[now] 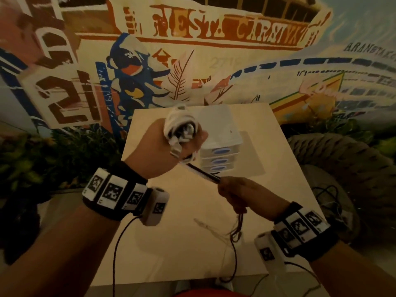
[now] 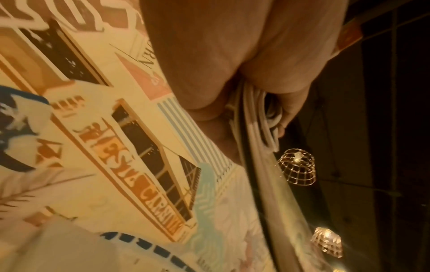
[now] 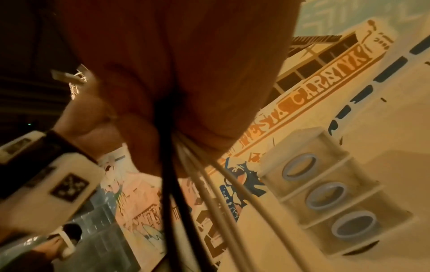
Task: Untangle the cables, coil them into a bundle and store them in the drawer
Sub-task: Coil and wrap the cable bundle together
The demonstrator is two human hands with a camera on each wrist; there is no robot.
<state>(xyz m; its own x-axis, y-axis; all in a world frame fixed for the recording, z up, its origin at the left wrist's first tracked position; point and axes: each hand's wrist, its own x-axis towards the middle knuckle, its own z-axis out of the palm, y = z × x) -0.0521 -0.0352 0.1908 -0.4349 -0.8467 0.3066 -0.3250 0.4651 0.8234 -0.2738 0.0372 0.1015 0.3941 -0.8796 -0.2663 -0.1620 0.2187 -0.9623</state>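
Note:
My left hand (image 1: 171, 144) is raised over the table and grips a coil of white and black cables (image 1: 181, 127); the same white coil (image 2: 260, 117) shows between palm and fingers in the left wrist view. A taut run of cables (image 1: 203, 173) stretches from the coil down to my right hand (image 1: 237, 194), which grips them. Below the right hand the loose cable ends (image 1: 235, 230) hang onto the table; black and white strands (image 3: 186, 193) run out of the fist in the right wrist view. The small white drawer unit (image 1: 220, 144) with three blue-handled drawers (image 3: 325, 195), all closed, stands just behind the hands.
The light table (image 1: 267, 211) stands against a painted mural wall (image 1: 192, 61). A woven chair (image 1: 347, 168) with dark wires on its seat is to the right. Plants (image 1: 42, 159) fill the left side. Black sensor leads (image 1: 116, 254) hang from my wristbands.

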